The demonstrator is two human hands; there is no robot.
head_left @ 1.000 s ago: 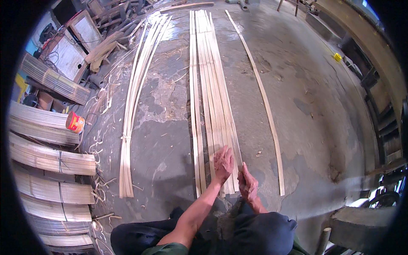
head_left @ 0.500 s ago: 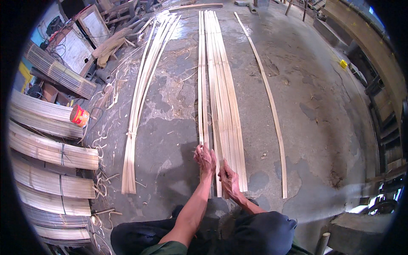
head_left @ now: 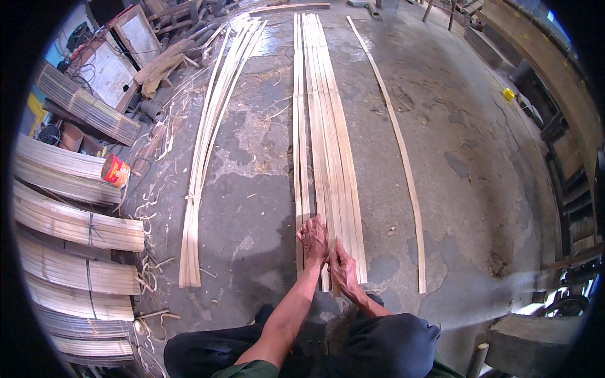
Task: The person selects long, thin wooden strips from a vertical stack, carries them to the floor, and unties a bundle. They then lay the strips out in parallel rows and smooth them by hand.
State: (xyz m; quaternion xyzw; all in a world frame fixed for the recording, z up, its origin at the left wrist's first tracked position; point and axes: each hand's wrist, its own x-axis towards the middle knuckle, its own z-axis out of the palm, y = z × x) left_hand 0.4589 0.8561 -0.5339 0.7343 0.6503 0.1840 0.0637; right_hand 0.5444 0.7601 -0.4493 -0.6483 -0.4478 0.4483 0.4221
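Note:
Long pale bamboo strips (head_left: pixel 334 138) lie lengthwise on the floor in front of me, most of them side by side. A narrow pair of strips (head_left: pixel 299 138) runs along their left, split off by a thin gap. At the near ends, my left hand (head_left: pixel 312 240) is closed with its fingers curled on a strip at the group's left edge. My right hand (head_left: pixel 344 271) sits just right of it, fingers wrapped on a strip in the group. The two hands nearly touch. My fingers partly hide the strips' near ends.
To the left lies a tied bundle of strips (head_left: pixel 194 208), and one lone strip (head_left: pixel 403 151) lies to the right. Stacked strip bundles (head_left: pixel 75 233) and a red tub (head_left: pixel 116 171) line the far left. A concrete block (head_left: pixel 529 343) stands at the near right.
My left hand has moved right, from the narrow pair of strips to the edge of the wider group, close against my right hand. The right hand has barely shifted.

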